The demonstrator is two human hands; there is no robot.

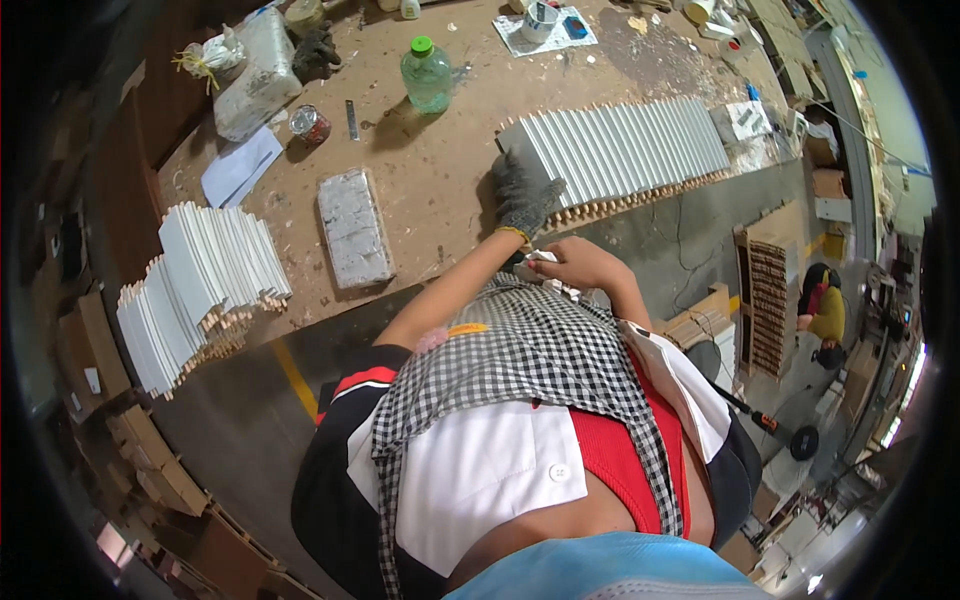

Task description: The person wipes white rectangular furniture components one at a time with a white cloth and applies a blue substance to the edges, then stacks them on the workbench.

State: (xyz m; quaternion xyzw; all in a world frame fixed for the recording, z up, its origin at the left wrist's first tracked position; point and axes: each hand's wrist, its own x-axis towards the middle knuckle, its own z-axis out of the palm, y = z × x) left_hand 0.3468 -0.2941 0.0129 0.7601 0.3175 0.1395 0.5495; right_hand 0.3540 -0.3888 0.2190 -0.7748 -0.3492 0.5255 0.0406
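Observation:
My left hand (525, 195) wears a dark grey knitted glove. Its fingers are spread and lie against the left end of a long row of white wooden slats (620, 150), packed on edge with bare wood tips sticking out. My right hand (585, 263), bare, is in front of my checked apron (500, 325) at the table's edge. Its fingers are closed round a small white crumpled piece (541, 257), whose kind I cannot make out. A second stack of white slats (205, 285) leans over at the table's left.
On the brown table (430, 175) are a wrapped grey block (355, 228), a green-capped bottle (427, 75), a tin can (309, 124), white paper (241, 166), a stuffed bag (260, 80) and a cup (539, 20). Another person (825, 310) is on the floor at right, near stacked wood (767, 300).

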